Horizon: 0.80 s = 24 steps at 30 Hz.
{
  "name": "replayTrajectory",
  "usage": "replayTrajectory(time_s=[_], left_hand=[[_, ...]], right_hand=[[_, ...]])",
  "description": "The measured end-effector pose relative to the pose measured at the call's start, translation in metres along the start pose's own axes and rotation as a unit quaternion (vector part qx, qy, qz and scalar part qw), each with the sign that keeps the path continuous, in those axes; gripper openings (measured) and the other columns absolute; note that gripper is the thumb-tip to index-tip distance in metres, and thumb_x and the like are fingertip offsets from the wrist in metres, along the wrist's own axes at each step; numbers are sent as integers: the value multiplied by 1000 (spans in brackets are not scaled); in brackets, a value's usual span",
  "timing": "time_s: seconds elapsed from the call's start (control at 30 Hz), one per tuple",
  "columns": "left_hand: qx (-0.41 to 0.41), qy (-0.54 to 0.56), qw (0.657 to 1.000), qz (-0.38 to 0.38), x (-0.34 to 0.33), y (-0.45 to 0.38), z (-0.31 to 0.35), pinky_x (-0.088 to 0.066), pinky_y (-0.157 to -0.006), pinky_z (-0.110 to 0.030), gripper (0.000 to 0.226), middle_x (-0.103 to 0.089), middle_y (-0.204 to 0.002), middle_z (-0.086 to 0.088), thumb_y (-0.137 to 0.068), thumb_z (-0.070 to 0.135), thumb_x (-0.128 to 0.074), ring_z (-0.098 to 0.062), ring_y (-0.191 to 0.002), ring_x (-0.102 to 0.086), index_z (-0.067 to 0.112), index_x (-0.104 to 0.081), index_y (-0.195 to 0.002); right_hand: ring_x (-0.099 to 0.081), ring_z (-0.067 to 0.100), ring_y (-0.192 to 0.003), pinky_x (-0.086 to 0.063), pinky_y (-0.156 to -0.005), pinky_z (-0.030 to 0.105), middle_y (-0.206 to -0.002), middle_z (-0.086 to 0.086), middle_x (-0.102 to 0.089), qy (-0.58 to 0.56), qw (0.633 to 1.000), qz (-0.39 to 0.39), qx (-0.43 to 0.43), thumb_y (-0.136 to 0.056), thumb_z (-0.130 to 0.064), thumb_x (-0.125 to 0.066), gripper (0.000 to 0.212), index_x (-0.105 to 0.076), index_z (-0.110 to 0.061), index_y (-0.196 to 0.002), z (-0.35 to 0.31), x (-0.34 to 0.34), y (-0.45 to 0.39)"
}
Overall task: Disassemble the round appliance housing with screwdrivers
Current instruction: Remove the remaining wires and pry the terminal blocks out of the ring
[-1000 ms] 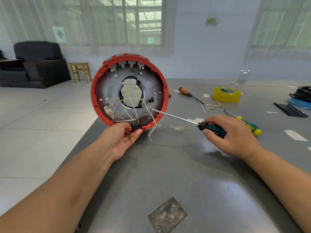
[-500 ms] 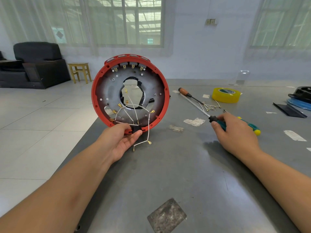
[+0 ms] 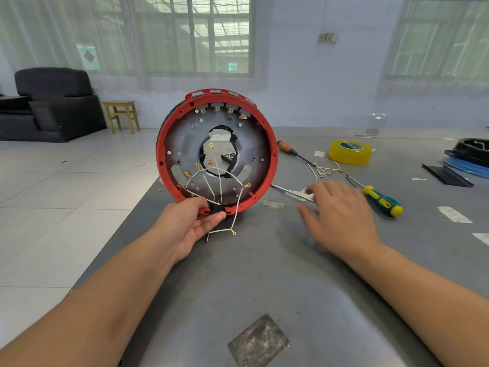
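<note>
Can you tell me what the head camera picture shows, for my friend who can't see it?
A person's left hand holds a round red housing upright on its edge on a grey table, with white wires dangling from it. The right hand hovers open over a screwdriver shaft; a green and yellow screwdriver and yellow tape lie beyond.

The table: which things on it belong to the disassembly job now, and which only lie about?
For the job:
- red round housing, stood on edge, gripped by the left hand
- metal-shaft screwdriver under the right hand
- green-yellow screwdriver
- wooden-handled screwdriver

Lying about:
- yellow tape roll
- loose wires
- paper scraps
</note>
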<state>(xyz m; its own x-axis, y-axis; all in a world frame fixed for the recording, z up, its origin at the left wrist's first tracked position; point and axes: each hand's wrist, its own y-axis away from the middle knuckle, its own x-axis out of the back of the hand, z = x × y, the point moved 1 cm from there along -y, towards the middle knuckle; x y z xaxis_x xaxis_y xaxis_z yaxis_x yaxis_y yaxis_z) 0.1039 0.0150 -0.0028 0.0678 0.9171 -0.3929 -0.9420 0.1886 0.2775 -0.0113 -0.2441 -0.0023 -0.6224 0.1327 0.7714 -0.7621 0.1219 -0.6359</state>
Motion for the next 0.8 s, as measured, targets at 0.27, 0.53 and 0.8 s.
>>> replayTrajectory(time_s=[0.27,0.53,0.8], left_hand=[[-6,-14,999,-32,-13,10,-7,-63,-56,-27,17,-80,-83,-18,-97,-10,-53,-33,-73,-80,-6,-65,-108],[-14,-1,1000,-21,-14,12,-6,-63,-54,-28,6,-75,-74,-18,-95,-11,-58,-32,-68,-79,-8,-61,-100],[-52,18,998,-13,-11,13,3,-62,-54,-30,42,-76,-107,-23,-99,-3,-61,-39,-78,-80,9,-48,-137]], right_hand=[[-72,34,-89,-50,-67,39,-91,1,-77,-156,985,30,-73,-101,-58,-47,38,-58,-32,-127,-98,-7,-9],[-64,23,-80,-52,-70,40,-74,-5,-67,-379,903,19,-199,-102,-49,-51,28,-64,-26,-92,-107,-19,-18],[-40,10,-61,-35,-61,30,-60,-16,-48,-591,770,95,-220,-107,-28,-52,34,-62,-34,-76,-69,-16,-24]])
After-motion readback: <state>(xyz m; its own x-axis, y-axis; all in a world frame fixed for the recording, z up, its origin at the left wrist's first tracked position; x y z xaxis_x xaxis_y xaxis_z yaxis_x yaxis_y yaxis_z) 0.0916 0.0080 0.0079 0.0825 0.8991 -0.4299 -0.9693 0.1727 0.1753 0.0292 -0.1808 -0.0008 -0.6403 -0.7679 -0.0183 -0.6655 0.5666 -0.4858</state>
